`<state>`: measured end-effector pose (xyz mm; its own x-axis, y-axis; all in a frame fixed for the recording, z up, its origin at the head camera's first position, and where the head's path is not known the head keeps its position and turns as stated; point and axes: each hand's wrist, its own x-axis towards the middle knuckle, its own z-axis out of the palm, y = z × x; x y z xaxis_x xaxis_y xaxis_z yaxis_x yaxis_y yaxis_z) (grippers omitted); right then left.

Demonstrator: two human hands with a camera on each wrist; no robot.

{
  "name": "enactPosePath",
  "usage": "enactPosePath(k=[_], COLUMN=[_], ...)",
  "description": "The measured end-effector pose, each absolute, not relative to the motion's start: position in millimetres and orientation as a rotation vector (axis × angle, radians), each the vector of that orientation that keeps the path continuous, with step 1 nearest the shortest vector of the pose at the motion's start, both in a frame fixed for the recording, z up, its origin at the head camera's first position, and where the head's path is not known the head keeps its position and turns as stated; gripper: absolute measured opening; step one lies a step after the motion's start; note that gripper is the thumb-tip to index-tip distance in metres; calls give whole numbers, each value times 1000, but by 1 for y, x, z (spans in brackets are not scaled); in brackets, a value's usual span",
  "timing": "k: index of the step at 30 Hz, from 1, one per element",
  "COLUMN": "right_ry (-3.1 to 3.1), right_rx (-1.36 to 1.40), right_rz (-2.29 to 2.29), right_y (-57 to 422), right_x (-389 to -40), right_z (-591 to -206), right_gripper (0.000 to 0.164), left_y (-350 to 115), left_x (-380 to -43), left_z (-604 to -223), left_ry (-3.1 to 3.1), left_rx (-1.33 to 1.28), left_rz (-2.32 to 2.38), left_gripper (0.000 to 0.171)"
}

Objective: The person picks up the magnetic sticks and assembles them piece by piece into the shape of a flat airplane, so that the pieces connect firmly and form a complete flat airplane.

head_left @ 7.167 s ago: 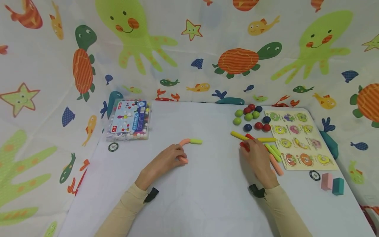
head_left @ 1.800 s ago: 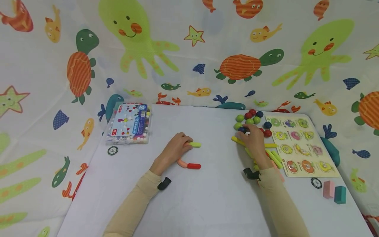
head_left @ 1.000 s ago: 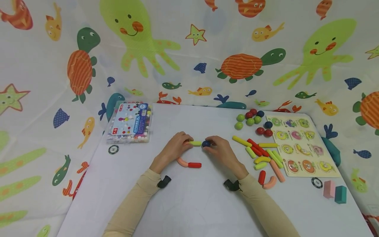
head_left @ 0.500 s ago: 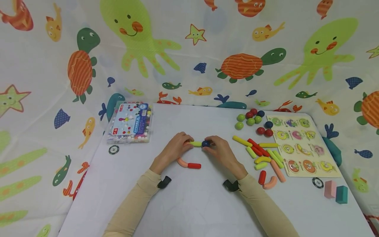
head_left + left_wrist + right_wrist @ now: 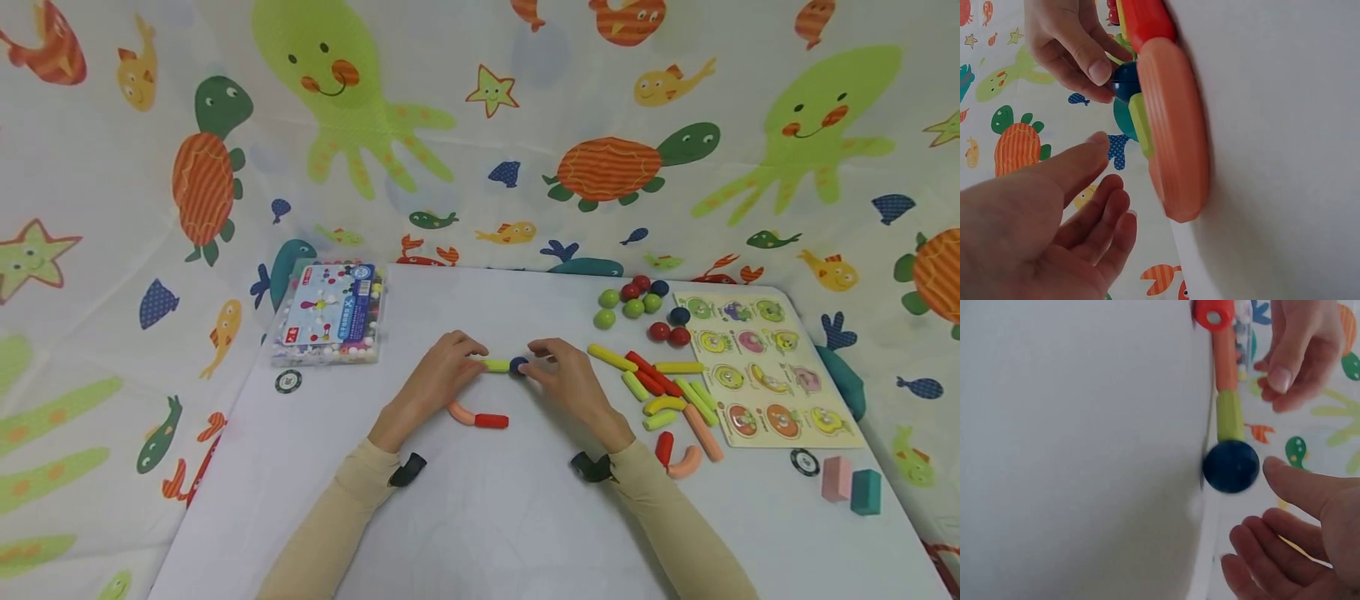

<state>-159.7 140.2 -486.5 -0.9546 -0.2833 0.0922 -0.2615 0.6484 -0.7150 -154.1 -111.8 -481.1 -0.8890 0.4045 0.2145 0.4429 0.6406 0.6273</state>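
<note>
A navy blue ball sits at the end of a short yellow-green rod on the table. In the right wrist view, the rod runs on into a salmon piece with a red rod beyond. The head view shows a salmon curve bending toward a red rod; the left hand hides the rest of the curve. That hand hovers beside the pieces, fingers loosely bent around nothing. My right hand is by the ball, its thumb just off the surface and fingers spread.
Loose rods and curves, including a yellow rod, lie to the right. Behind them are red, green and blue balls and a fruit puzzle board. A bead box stands back left; pink and teal blocks stand front right.
The right hand brought a blue ball from the pile to the yellow-green rod's end, then let it go. The left hand has loosened from the salmon curve. A red rod has joined the curve's near end.
</note>
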Motion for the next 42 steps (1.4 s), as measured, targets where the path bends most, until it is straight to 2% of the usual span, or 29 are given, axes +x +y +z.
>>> enactPosePath(k=[8,15,23,31,42], right_ry=[2960,3048,2986,2966,2990], right_rx=[-314,-88,143,182,87], right_rz=[-1362,-1431,-1362,-1215,-1202], right_y=[173,204,222,222,225], right_x=[-178,-200,-216,-225,-228], right_z=[-475,-473,-478,-479,-489], right_gripper=[41,40,43,43,41], left_y=[-116,-119,-115,-112,-109], left_x=[-137,-123,-121,-122,-120], left_z=[-478,-480,-486,-489,-488], left_ry=[-2755,-2894,-2883,-2856,-2945], left_rx=[-811,-855,-1048,-1162,-1123], left_rz=[-1352,-1468,-1390,-1212,-1217], left_gripper=[26,34,37,32,25])
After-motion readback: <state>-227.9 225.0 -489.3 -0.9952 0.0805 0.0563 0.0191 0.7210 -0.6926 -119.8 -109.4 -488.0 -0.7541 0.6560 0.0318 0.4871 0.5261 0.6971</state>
